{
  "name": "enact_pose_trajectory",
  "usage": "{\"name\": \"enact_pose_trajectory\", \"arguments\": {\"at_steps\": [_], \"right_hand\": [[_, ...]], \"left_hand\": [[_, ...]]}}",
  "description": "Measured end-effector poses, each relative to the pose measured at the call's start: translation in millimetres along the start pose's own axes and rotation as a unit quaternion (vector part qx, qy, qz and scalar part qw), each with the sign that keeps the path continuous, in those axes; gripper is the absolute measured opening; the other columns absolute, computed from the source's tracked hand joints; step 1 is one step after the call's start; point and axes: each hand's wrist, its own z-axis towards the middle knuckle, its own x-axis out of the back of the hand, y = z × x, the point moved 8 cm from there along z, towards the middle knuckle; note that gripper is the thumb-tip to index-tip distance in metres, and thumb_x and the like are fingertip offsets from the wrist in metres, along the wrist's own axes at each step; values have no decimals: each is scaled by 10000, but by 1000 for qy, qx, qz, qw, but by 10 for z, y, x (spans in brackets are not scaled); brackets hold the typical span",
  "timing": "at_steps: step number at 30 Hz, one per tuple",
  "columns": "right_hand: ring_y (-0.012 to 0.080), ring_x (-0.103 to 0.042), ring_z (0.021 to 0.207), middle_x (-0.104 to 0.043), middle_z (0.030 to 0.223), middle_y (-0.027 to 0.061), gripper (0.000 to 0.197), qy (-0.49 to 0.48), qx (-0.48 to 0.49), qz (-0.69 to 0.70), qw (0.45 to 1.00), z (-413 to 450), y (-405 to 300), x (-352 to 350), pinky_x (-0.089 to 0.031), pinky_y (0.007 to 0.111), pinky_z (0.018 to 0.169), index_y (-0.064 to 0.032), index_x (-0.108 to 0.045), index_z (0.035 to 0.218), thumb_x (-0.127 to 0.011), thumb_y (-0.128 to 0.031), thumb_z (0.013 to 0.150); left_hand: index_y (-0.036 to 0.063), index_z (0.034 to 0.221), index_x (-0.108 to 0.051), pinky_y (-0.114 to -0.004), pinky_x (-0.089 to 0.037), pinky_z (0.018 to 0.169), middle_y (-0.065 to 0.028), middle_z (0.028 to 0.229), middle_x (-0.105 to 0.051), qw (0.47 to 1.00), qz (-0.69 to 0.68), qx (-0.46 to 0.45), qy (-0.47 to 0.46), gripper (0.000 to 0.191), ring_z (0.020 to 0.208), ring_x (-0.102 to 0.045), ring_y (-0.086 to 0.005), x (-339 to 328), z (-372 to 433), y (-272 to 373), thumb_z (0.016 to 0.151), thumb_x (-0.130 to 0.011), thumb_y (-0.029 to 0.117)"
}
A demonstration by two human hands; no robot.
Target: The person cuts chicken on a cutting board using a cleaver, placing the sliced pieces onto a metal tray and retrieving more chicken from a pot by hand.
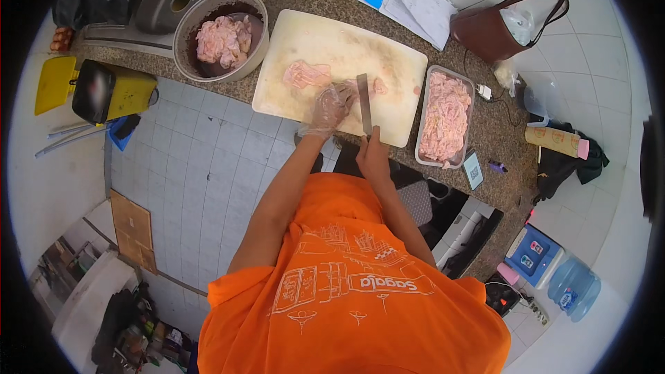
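My left hand (333,106), in a clear plastic glove, curls its fingers over a strip of raw poultry skin on the white cutting board (306,26); the glove hides most of that strip. In my right hand (374,158) is the handle of a knife with a broad rectangular blade (365,104). The blade lies just right of my gloved fingers, over the board. Small cut bits of skin (381,86) are beyond the blade. Another pink piece of skin (306,74) rests flat on the board, left of my gloved hand.
A deep round pot (179,47) holding more raw skin stands left, beside the sink (166,0). Right of the board is a plastic container (420,153) full of cut skin. A phone-sized card (473,170), papers (415,8) and a brown handbag (480,34) sit on the granite counter.
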Motion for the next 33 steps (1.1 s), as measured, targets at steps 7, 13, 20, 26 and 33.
{"name": "enact_pose_trajectory", "arguments": {"at_steps": [7, 13, 20, 26, 33], "right_hand": [[563, -621, 739, -622, 770, 352, 255, -36, -42, -14, 998, 335, 91, -222, -463, 626, 618, 28, -388, 1155, -547, -88, 993], [572, -622, 759, -627, 784, 373, 318, -31, 27, 23, 999, 1036, -109, -280, -470, 644, 649, 25, -374, 1235, -536, -100, 991], [545, -637, 749, -643, 751, 320, 344, -40, 39, -15, 998, -150, 259, -29, -499, 600, 624, 61, -372, 1266, -526, -84, 994], [515, -647, 695, -643, 738, 298, 483, -129, -89, 55, 986, -598, 452, 293, -483, 530, 570, 142, -371, 1379, -543, -139, 1026], [454, -677, 694, -658, 771, 273, 420, -31, -4, 3, 1000, 70, 567, 269, -489, 479, 561, 114, -448, 1337, -557, -145, 1025]], "left_hand": [[52, 972, -722, -448, -540, 815, -129, 990, -721, 1000, -6, 20, -18, 143, 910, -672, -336, -50, 31, -28, 874, -708, 156], [47, 957, -721, -450, -539, 810, -132, 967, -716, 999, -37, 22, -24, 136, 911, -669, -338, -87, 26, -84, 865, -708, 147], [57, 939, -719, -479, -535, 801, -128, 971, -712, 1000, 12, 9, 5, 124, 914, -664, -347, -76, 56, -28, 866, -699, 156], [46, 1040, -704, -461, -541, 818, -153, 980, -718, 996, 24, 81, 7, 232, 925, -668, -354, -121, 63, -307, 877, -691, 211], [56, 1018, -683, -499, -526, 825, -200, 981, -701, 960, 169, 135, -176, 277, 944, -672, -367, -290, 203, -419, 925, -664, 316]]}}
